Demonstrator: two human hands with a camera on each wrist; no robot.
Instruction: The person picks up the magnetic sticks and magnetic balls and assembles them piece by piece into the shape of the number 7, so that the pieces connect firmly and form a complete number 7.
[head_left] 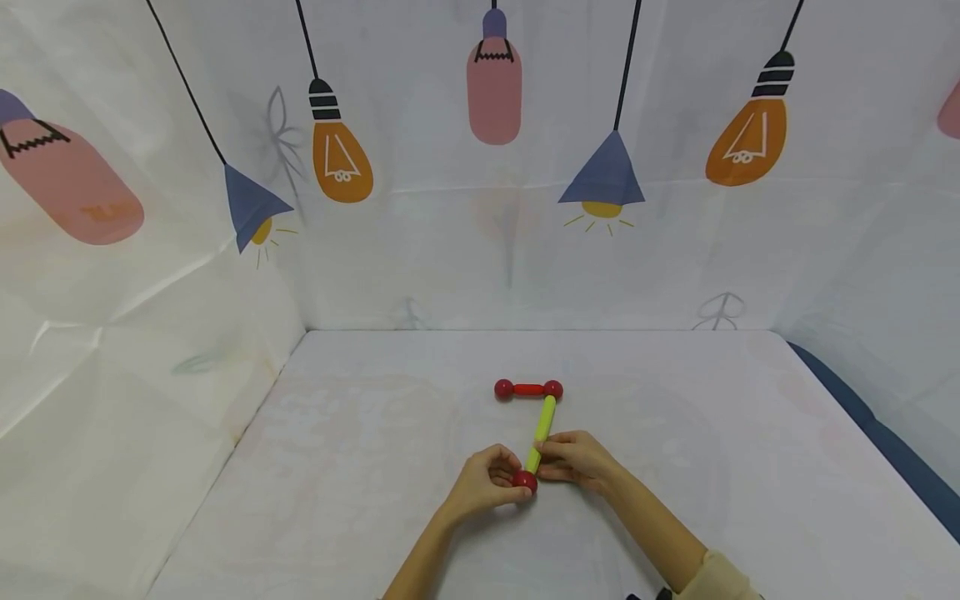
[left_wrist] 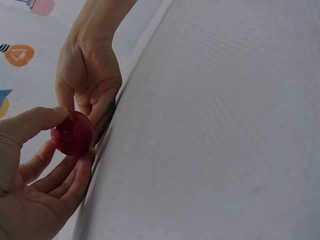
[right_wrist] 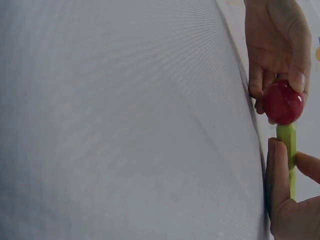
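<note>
Between thumb and fingers my left hand (head_left: 486, 483) holds a shiny red ball (head_left: 526, 481). The ball (right_wrist: 283, 102) meets the near end of a yellow-green rod (head_left: 546, 418). My right hand (head_left: 581, 460) pinches that rod (right_wrist: 286, 137) close to the ball. At its far end the rod reaches a second red ball (head_left: 552, 389), which a short red rod (head_left: 528, 389) links to a third red ball (head_left: 504, 389) on the left. In the left wrist view, the held ball (left_wrist: 72, 134) hides the yellow-green rod.
The pieces lie on a white tabletop (head_left: 360, 417). Behind it hangs a white sheet (head_left: 420, 258) printed with lamps and bulbs, with another sheet side on the left. A dark blue edge (head_left: 870, 417) runs along the right. Small dark objects (head_left: 663, 594) show at the bottom edge.
</note>
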